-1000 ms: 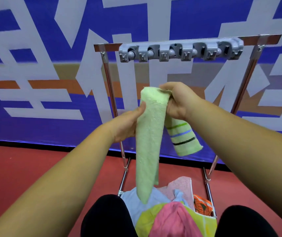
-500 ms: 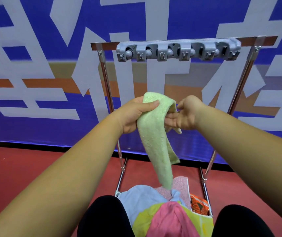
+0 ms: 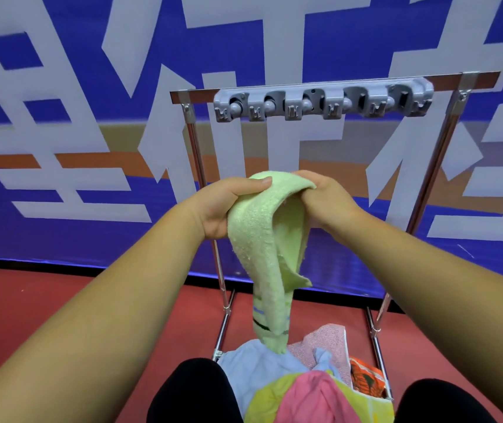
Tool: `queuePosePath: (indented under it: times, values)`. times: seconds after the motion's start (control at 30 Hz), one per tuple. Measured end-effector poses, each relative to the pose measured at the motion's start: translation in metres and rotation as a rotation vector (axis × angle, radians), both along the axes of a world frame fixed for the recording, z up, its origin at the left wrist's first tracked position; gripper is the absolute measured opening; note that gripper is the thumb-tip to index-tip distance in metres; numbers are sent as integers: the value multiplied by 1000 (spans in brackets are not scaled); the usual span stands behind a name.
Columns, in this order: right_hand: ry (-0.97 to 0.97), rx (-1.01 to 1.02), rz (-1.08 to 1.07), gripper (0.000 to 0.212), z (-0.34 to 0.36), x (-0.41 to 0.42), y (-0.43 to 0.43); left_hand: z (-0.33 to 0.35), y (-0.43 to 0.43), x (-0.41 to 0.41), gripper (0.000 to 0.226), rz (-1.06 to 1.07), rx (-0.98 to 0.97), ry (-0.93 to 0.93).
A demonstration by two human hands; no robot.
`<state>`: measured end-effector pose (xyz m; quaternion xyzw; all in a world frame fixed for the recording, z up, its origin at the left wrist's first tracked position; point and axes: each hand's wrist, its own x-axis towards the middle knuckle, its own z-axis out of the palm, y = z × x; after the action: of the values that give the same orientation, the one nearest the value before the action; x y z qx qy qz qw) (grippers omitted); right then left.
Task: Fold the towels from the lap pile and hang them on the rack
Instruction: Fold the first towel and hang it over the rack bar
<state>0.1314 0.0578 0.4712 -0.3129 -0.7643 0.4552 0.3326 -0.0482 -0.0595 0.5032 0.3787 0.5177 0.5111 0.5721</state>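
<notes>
A light green towel with dark stripes near its lower end hangs folded lengthwise between my hands. My left hand grips its top fold from the left, thumb on top. My right hand holds the same fold from the right, fingers tucked under the cloth. The towel's tip dangles just above the lap pile of blue, pink, yellow and orange towels. The metal rack stands in front, with a grey clip bar on its top rail above my hands.
A blue, white and orange banner wall stands right behind the rack. Red floor spreads to the left and right. My knees in black trousers frame the pile.
The towel's striped end swung down from the right side and now hangs at the bottom. My left hand moved up to grip the top fold; my right hand closed in beside it.
</notes>
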Motion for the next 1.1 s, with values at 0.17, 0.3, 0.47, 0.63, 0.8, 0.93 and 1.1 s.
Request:
queuePosePath:
  times: [0.17,0.3,0.47,0.63,0.8,0.93,1.1]
  values:
    - [-235,341,-116,31,25,-14,7,4,-5,-19,39,192,-72,380]
    - [-470,515,-168,19,48,-27,8,4,0,-10,40,408,17,856]
    - [-594,551,-228,16,77,-40,3,-2,16,28,30,326,114,1006]
    - [-638,594,-248,14,92,-48,-2,-8,45,45,30,556,187,1040]
    - [-628,588,-298,17,96,-48,-2,3,44,49,11,661,185,1124]
    - [-682,605,-304,18,94,-47,0,10,33,27,11,696,175,1235]
    - [-744,658,-316,15,89,-56,3,30,21,-2,13,765,227,1523]
